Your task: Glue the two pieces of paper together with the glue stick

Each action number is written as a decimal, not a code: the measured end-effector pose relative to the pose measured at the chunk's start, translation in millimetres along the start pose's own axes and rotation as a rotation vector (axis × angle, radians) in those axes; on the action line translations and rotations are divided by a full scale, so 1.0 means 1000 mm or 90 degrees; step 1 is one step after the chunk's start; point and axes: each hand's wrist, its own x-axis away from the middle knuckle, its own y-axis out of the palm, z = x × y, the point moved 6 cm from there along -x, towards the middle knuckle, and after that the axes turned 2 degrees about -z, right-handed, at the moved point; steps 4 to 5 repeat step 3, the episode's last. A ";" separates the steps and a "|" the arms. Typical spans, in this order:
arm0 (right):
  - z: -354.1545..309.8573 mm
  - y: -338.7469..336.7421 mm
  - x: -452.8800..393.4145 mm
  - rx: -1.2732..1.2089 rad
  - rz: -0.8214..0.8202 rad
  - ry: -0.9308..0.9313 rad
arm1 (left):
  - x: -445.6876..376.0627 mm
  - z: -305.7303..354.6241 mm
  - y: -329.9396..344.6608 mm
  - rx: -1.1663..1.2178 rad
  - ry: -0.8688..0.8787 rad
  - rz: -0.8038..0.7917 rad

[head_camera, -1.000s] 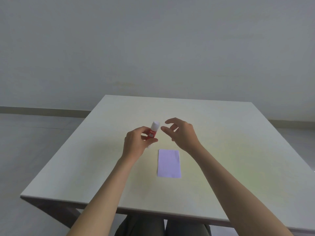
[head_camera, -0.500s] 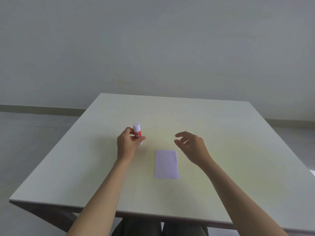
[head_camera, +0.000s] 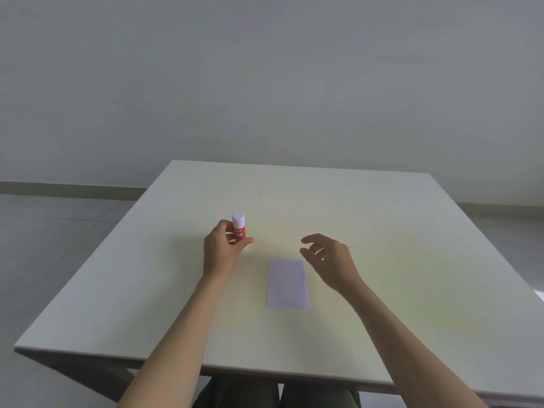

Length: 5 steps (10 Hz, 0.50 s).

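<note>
Glue stick (head_camera: 239, 231), centre-left of frame, upright, capped, grasped by the left hand (head_camera: 222, 250) around its red barrel; likely light, rigid, smooth; right hand (head_camera: 329, 260) slack, empty, above the thin, floppy paper (head_camera: 287, 284) at centre.

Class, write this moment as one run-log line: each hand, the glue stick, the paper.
left hand: holds capped glue stick upright | right hand: open, empty, above table | paper: flat, untouched
</note>
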 end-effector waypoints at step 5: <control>0.003 -0.002 0.002 -0.020 0.099 -0.008 | 0.004 -0.004 -0.001 0.031 0.018 -0.077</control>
